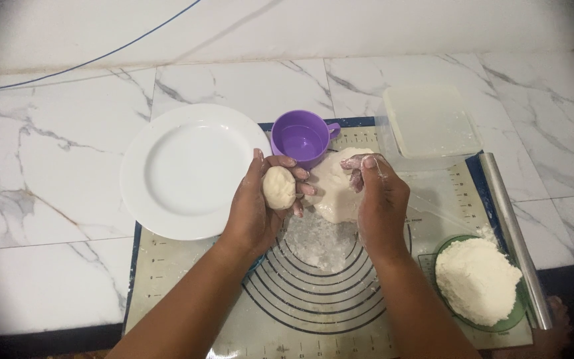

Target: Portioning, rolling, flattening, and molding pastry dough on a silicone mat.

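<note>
One pastry mat (187, 279), pale with a dark blue border and printed concentric rings, lay nearest the viewer on the white marble counter (41, 199). On its near right corner stood one green plate (514, 312) heaped with one mound of flour (476, 279); one metal rolling pin (514, 233) lay along the mat's right edge, just beside that plate. Two bare hands, dusted with flour, worked above the middle of the mat. The left hand (257, 206) was cupped palm-up, fingers curled around one small dough ball (279, 187), which rested in the palm. The right hand (381, 199) was palm-down, its fingertips bent and pressed into the top of one large dough lump (332, 186), which sat on a floured patch of the mat, just right of the small ball. One white round plate (187, 169), with nothing on it, lay left of the hands, partly overlapping the mat's far left corner. One purple cup (302, 137) with a handle stood just beyond the hands at the mat's far edge. One clear, lidded, squarish container (431, 121) sat far right, beyond the mat. One thin blue cable (88, 61) ran across the far white surface.
</note>
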